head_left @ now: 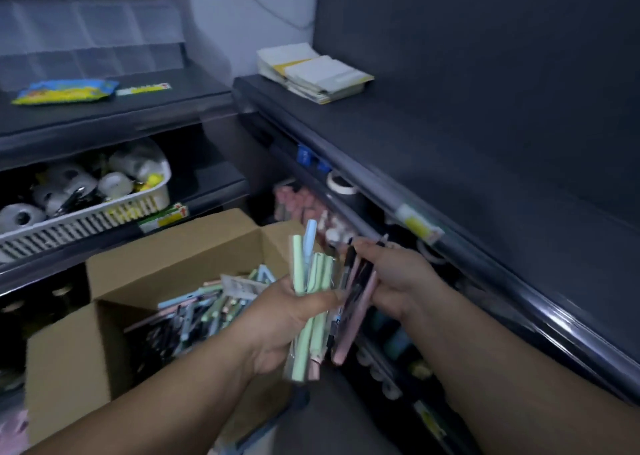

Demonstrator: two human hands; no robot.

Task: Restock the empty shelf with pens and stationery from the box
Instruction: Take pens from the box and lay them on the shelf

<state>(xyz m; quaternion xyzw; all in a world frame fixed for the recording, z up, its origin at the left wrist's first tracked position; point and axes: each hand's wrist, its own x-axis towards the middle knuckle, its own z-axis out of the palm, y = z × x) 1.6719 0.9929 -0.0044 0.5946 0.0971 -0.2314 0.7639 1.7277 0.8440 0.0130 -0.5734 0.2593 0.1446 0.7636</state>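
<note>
Over box (166, 257): my left hand (291, 316) grips green pens (313, 274), right hand (394, 278) grips pink pens (348, 337), bundles near upright. Empty shelf (450, 160) lies up-right, nearer my right hand.

box (65, 361): matt brown cardboard, slightly rough | pens (311, 337): smooth pastel plastic barrels in clear glossy plastic sleeves | shelf (450, 150): dark matt top | front rail (502, 280): glossy, smooth, catching light | basket (86, 221): white slotted plastic | booklets (322, 74): matt white and yellow paper | packet (65, 91): shiny plastic film
</note>
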